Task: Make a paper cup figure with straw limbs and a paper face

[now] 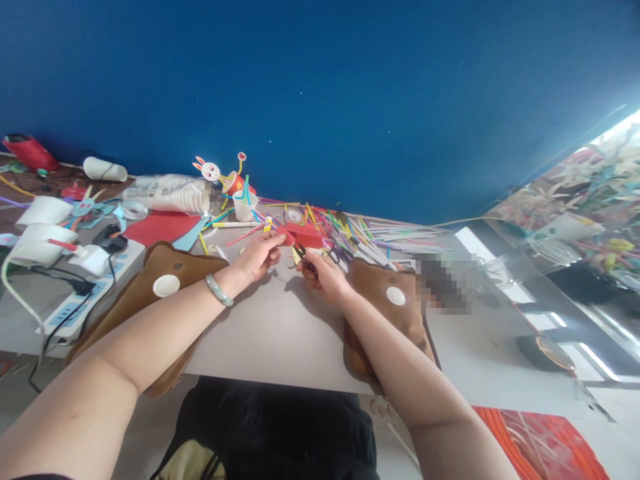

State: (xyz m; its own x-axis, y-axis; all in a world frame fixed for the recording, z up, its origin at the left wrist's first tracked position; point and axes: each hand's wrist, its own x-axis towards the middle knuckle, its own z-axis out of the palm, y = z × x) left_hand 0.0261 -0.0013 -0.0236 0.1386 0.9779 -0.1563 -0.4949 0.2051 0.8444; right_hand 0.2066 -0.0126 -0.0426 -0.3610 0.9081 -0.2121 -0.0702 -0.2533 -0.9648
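My left hand [259, 256], with a pale bangle on its wrist, pinches the left end of a piece of red paper [306, 235] above the table. My right hand [323, 273] is closed round the dark handles of a pair of scissors [302, 253], whose blades point up at the paper's lower edge. Whether the blades have cut in is too small to tell. Brown plush cushions lie under my forearms, the left cushion [145, 307] and the right cushion [387, 320], each with a white disc on it.
Many coloured pipe cleaners [350, 233] lie behind my hands. A white paper cup [245, 207], a rabbit-faced craft [211, 171] and a stack of cups [170, 195] stand along the blue wall. A power strip [90, 293] with cables is at left; a red sheet [160, 228] lies behind it.
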